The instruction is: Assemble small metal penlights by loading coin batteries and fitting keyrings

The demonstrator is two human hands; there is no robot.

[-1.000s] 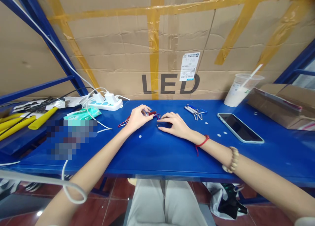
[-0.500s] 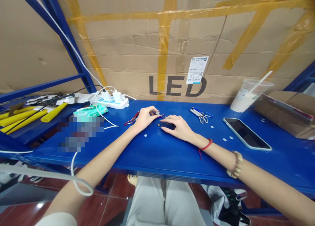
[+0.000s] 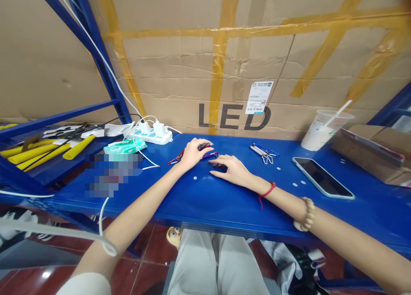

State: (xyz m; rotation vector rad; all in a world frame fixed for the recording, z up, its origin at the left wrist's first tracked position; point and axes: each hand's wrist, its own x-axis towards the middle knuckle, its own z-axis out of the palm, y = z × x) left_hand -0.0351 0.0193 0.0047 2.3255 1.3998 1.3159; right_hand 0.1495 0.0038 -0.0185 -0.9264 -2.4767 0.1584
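My left hand (image 3: 193,153) rests over the blue table, its thumb and fingers apart. Under and beyond its fingers lies a dark red piece (image 3: 205,147); whether the fingers touch it I cannot tell. A purple carabiner (image 3: 211,155) lies between the two hands. Left of the left hand, a red carabiner (image 3: 175,160) is partly covered by it. My right hand (image 3: 233,169) hovers low, fingers curved and thumb apart, holding nothing visible. A small pale disc (image 3: 195,178) lies in front of the left hand.
Silver and blue sticks with carabiners (image 3: 261,151) lie behind right. Farther right are pale discs (image 3: 295,184), a phone (image 3: 323,177), a drink cup (image 3: 321,134) and a cardboard box (image 3: 362,156). Left stand a power strip (image 3: 154,134), a tissue pack (image 3: 123,147) and yellow-handled tools (image 3: 78,147).
The small silver piece at my left fingertips no longer shows, and those fingers have opened. The small dark disc between the hands is out of sight. The whole view has shifted slightly.
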